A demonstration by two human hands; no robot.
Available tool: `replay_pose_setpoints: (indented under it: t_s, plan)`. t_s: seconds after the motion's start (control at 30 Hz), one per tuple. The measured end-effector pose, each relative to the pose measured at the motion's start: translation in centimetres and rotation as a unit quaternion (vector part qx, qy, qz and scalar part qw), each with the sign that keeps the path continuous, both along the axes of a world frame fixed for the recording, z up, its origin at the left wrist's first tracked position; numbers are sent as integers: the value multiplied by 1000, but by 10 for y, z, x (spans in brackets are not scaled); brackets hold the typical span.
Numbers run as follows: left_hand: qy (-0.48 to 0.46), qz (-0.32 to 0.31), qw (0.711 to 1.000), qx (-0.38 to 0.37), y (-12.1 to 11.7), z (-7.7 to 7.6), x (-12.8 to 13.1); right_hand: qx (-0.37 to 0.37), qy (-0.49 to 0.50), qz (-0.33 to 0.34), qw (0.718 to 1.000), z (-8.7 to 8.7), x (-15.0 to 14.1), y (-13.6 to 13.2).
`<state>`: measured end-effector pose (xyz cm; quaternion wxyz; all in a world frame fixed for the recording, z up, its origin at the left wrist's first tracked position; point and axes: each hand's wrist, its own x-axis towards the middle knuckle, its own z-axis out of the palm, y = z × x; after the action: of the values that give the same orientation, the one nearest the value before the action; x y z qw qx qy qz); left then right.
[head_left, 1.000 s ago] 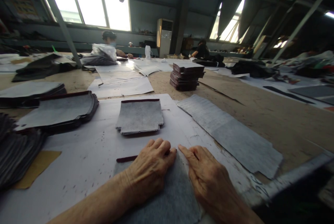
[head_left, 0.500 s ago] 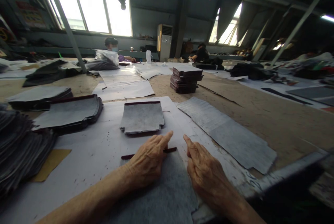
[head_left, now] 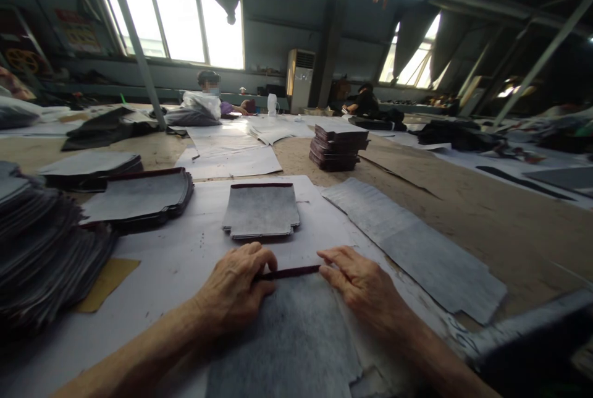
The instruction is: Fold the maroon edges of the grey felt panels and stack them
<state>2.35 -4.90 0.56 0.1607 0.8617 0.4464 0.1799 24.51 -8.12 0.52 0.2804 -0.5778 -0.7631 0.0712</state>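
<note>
Grey fabric panel (head_left: 301, 336) with straight maroon edge strip (head_left: 296, 272), lying on white paper (head_left: 171, 262). Left hand (head_left: 236, 287): thumb and forefinger straddle the strip, whether pinching cannot be told; right hand (head_left: 364, 287): fingers parted at its right end.

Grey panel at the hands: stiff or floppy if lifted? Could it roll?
The grey panel looks thin, so likely light. Probably bendy: its far edge seems folded over into a maroon strip. Rolling or tipping seems unlikely, since it lies flat on the white sheet.
</note>
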Motion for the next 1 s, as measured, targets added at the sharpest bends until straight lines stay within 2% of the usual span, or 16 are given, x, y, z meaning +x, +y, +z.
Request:
replay_pose_setpoints:
  t_s: [0.2, 0.43, 0.53, 0.67, 0.73, 0.83, 0.93, 1.0]
  plan:
    - [-72, -30, 995, 59, -3, -5, -4, 25, -14, 55, 998, 2, -10, 13]
    - [-85, -52, 994, 33, 1, -4, -6, 55, 0, 92, 994, 2, -12, 7]
    - [-73, -57, 991, 97, -1, -4, -1, 97, -24, 111, 989, 4, -23, 4]
    - [-64, -92, 969, 220, -4, -11, 4, 161, -89, 170, 968, 4, -38, 5]
    - [-69, -103, 963, 240, -3, -16, 2, 178, -107, 188, 960, 1, -42, 6]
    - [-77, -114, 974, 182, 2, -20, -5, 186, -106, 187, 959, -4, -38, 8]
    - [-79, -98, 987, 97, 6, -15, -13, 172, -81, 153, 970, -5, -27, 7]
    - [-88, -80, 990, 75, 6, -10, -16, 146, -68, 133, 978, -4, -20, 5]
